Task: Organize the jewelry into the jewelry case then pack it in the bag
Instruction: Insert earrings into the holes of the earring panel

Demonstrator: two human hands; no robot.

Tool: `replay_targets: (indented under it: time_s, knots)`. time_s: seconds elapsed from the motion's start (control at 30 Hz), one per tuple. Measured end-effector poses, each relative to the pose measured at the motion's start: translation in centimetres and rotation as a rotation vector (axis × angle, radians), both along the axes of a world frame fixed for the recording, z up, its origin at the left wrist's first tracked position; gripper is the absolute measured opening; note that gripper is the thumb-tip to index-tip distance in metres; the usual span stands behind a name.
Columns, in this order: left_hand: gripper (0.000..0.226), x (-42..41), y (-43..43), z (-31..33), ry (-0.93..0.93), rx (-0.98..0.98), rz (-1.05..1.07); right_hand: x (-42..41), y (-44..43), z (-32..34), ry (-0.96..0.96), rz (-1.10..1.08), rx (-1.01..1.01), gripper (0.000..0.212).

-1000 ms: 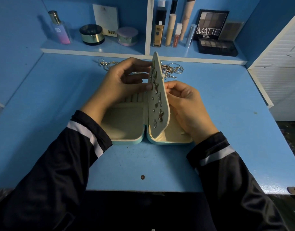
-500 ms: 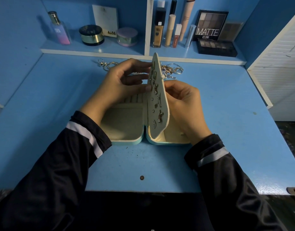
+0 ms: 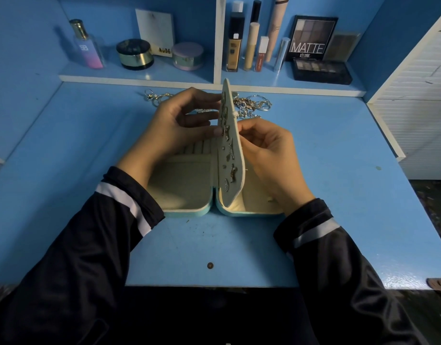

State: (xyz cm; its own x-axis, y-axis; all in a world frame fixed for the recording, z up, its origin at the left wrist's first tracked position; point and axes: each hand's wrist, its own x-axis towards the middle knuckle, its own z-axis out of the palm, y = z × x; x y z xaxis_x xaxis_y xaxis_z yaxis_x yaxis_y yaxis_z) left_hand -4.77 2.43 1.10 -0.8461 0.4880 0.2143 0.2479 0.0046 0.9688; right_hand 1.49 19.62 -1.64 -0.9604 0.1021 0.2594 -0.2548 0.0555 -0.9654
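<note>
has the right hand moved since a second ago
Yes, slightly. The right hand has slid up the back of the earring panel, away from the near rim of the jewelry case, towards the shelf.

The open jewelry case [image 3: 189, 212] has a smooth pale teal shell and a matt, cloth-like cream lining, and its upright earring panel [image 3: 230, 155] carries small shiny metal earrings [image 3: 232, 173]. At 12 o'clock from the case, the chains [image 3: 251, 104] look like glossy silver metal on the painted blue desk [image 3: 339, 195], which is smooth with a slight sheen. The sleeves [image 3: 90, 257] are dark, slightly glossy cloth with white stripes.
</note>
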Motion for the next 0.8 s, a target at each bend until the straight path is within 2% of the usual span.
replay_targets:
  time_s: [0.2, 0.53, 0.8]
  knots:
    - [0.04, -0.12, -0.06, -0.08, -0.008, 0.003, -0.003, 0.0, -0.12, -0.17, 0.037, -0.029, 0.044, 0.012]
    - [0.041, -0.18, -0.17, -0.14, -0.019, 0.015, -0.002, 0.01, 0.18, -0.04, -0.08, 0.023, -0.129, 0.01]
    - [0.039, -0.02, 0.03, -0.1, 0.022, -0.016, 0.009, 0.35, -0.24, -0.09, 0.036, -0.045, 0.031, 0.013]
